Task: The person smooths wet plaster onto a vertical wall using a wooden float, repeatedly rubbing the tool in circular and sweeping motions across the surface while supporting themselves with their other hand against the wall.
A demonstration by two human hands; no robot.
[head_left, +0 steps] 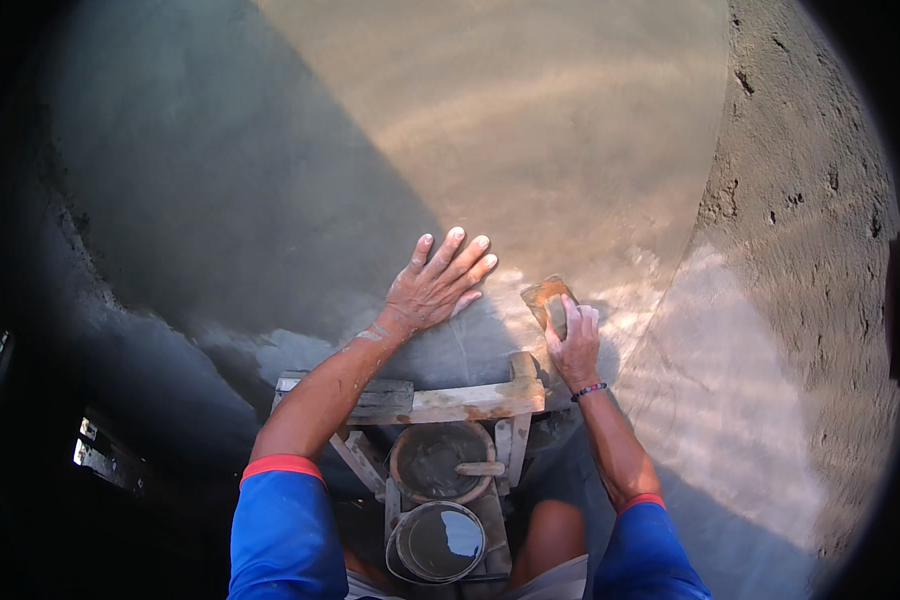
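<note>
Right hand (pixel 575 350) is clamped on the plastering float (pixel 541 294), probably light, stiff, best gripped by its handle (pixel 557 317); left hand (pixel 428 296) is spread.

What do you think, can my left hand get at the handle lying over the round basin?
Probably yes: your left hand holds nothing and the handle looks uncovered, though the wooden bar runs between them in this view.

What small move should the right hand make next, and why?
Probably slide the flat tool rightward over the pale patch: the right hand grips it, it appears against the plaster surface, and the left hand is spread clear of that patch.
</note>
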